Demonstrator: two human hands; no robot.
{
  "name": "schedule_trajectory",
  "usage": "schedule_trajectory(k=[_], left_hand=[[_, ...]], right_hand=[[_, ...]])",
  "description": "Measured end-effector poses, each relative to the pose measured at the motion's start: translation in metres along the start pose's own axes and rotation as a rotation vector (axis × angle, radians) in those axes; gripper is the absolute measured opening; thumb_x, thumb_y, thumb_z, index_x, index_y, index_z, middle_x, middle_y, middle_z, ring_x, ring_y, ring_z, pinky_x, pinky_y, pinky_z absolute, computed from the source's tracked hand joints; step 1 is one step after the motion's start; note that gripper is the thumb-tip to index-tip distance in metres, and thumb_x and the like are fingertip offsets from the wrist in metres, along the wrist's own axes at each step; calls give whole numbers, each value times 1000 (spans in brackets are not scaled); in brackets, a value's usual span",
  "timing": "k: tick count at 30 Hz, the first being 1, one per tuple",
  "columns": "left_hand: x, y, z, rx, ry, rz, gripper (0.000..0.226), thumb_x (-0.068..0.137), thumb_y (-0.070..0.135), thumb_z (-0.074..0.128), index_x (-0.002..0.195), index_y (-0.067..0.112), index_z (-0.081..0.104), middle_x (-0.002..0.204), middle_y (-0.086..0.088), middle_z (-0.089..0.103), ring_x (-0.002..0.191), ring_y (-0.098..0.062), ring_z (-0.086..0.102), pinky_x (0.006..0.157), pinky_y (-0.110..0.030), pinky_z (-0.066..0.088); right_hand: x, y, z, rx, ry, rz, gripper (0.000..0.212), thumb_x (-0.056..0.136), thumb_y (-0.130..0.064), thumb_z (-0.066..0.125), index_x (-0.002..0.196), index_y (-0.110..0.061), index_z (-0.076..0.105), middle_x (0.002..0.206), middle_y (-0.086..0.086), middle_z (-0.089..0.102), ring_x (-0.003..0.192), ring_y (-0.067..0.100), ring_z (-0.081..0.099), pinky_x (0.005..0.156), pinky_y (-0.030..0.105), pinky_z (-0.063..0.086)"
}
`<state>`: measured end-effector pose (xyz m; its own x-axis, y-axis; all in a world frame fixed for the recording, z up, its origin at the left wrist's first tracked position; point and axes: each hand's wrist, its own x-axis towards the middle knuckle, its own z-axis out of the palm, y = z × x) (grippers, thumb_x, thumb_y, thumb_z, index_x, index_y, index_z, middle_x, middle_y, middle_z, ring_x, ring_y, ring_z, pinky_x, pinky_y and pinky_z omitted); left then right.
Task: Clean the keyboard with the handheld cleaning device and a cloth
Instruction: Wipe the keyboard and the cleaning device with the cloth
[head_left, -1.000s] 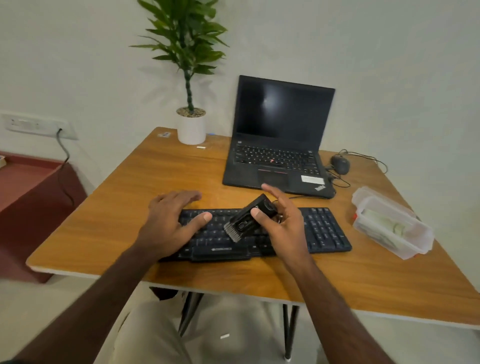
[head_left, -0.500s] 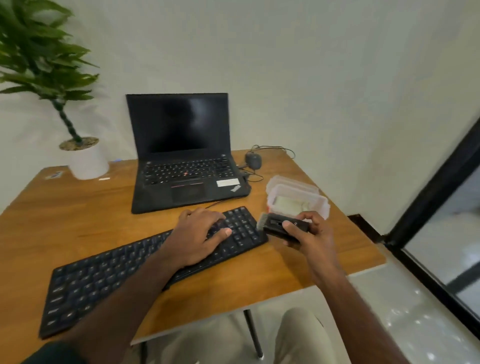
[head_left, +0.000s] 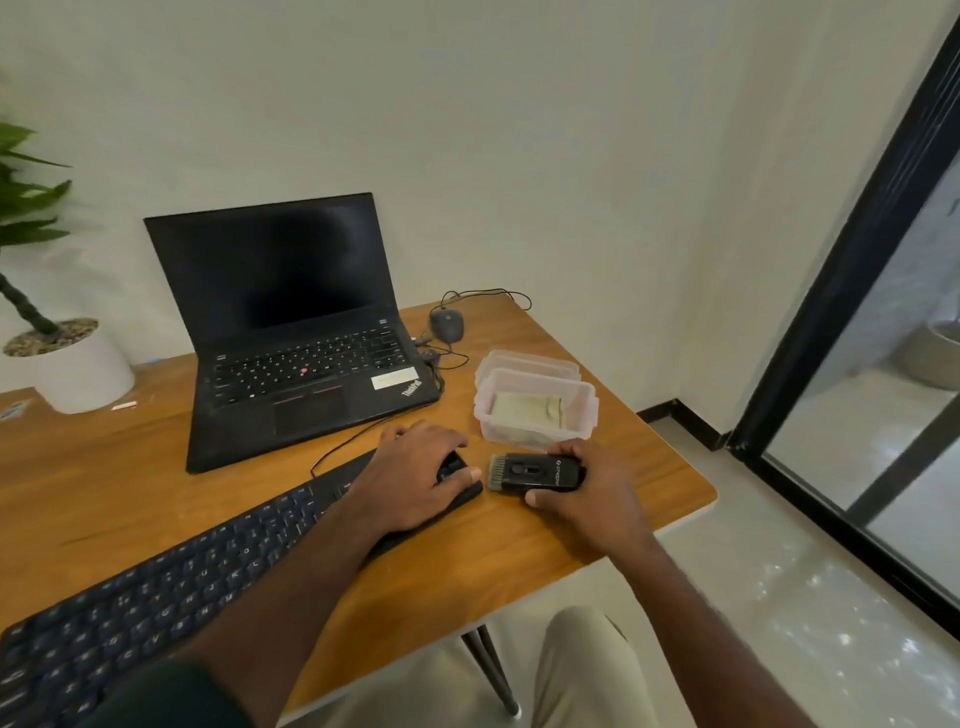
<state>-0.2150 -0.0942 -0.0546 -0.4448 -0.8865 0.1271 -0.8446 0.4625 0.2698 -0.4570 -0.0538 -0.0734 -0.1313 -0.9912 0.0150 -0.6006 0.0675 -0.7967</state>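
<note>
**Brush tool down beside the keyboard's end**

Wooden desk (head_left: 156, 478) fills the lower left of my head view, set against a pale wall, with a dark-framed glass door at the right edge. My left hand (head_left: 415, 475) lies flat, fingers relaxed, on the right end of the black keyboard (head_left: 171, 597), which runs diagonally toward the lower left corner. Just right of that end, my right hand (head_left: 587, 493) grips the black cleaning device (head_left: 537, 472), thumb and fingers curled around its body, bristles pointing left toward the keyboard. Above it sits a clear plastic box (head_left: 535, 410) holding a folded cloth (head_left: 527, 408). An open laptop (head_left: 296, 332), a mouse (head_left: 447, 323) and a potted plant (head_left: 62, 358) stand farther back.
</note>
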Motion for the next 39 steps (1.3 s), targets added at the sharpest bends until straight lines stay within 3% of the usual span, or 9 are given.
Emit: schedule_trajectory(k=[4, 9, 13, 16, 19, 23, 28, 33, 39], left_hand=[[7, -3, 0, 1, 17, 5, 52, 97, 61, 45, 137, 29, 52, 140, 8, 56, 131, -11, 44, 113, -44, 25], [14, -4, -2, -28, 46, -4, 47, 97, 54, 53, 135, 27, 55, 136, 7, 58, 127, -11, 47, 109, -40, 31], [20, -6, -8, -78, 81, -38, 38, 95, 53, 58, 123, 28, 63, 118, 5, 62, 107, -12, 55, 98, -41, 46], [29, -7, -14, -100, 96, -83, 33, 93, 54, 59, 115, 29, 66, 106, 7, 62, 97, -11, 57, 90, -42, 52], [39, -4, -20, -95, 98, -72, 29, 94, 50, 60, 109, 26, 68, 103, 9, 65, 96, -10, 57, 89, -42, 52], [48, 1, -24, -74, 99, -48, 28, 93, 48, 61, 107, 25, 69, 102, 8, 68, 96, -11, 59, 87, -42, 54], [49, 3, -23, -45, 82, -28, 29, 94, 47, 61, 110, 24, 68, 103, 9, 67, 96, -10, 56, 89, -43, 51], [45, -1, -25, -36, 88, -41, 29, 94, 49, 59, 108, 25, 68, 103, 9, 67, 97, -10, 58, 89, -44, 52], [36, -11, -30, -26, 101, -66, 27, 95, 46, 60, 110, 24, 67, 107, 8, 67, 99, -10, 58, 92, -44, 51]], right_hand=[[0, -9, 0, -261, 6, -70, 65, 74, -44, 87, 131, -29, 60, 129, -8, 61, 117, 10, 55, 102, 30, 48], [0, -19, -13, -395, 24, -17, 74, 74, -61, 79, 137, -28, 59, 128, -6, 68, 112, 12, 64, 88, 28, 55], [18, -37, -35, -342, 214, -58, 36, 82, -55, 77, 96, -23, 69, 92, -8, 69, 86, 10, 69, 59, 16, 50], [51, -46, -39, -285, 298, -112, 25, 86, -41, 77, 77, -21, 65, 79, -5, 69, 77, 15, 70, 63, 27, 58], [83, -53, -33, -384, 173, -84, 28, 86, -37, 77, 100, -15, 68, 100, 3, 71, 93, 24, 68, 82, 39, 60], [104, -58, -13, -601, 34, -48, 45, 86, -30, 73, 124, -10, 60, 120, 13, 63, 107, 29, 64, 83, 39, 59], [110, -63, 3, -716, 2, -21, 36, 90, -17, 67, 124, -7, 61, 121, 12, 63, 109, 27, 65, 80, 34, 53], [114, -62, 5, -688, -105, 20, 36, 95, -24, 63, 126, -5, 59, 124, 13, 64, 111, 27, 64, 82, 32, 49], [108, -61, 1, -525, -76, -96, 31, 82, -24, 69, 110, -9, 71, 106, 7, 70, 94, 22, 62, 73, 27, 45]])
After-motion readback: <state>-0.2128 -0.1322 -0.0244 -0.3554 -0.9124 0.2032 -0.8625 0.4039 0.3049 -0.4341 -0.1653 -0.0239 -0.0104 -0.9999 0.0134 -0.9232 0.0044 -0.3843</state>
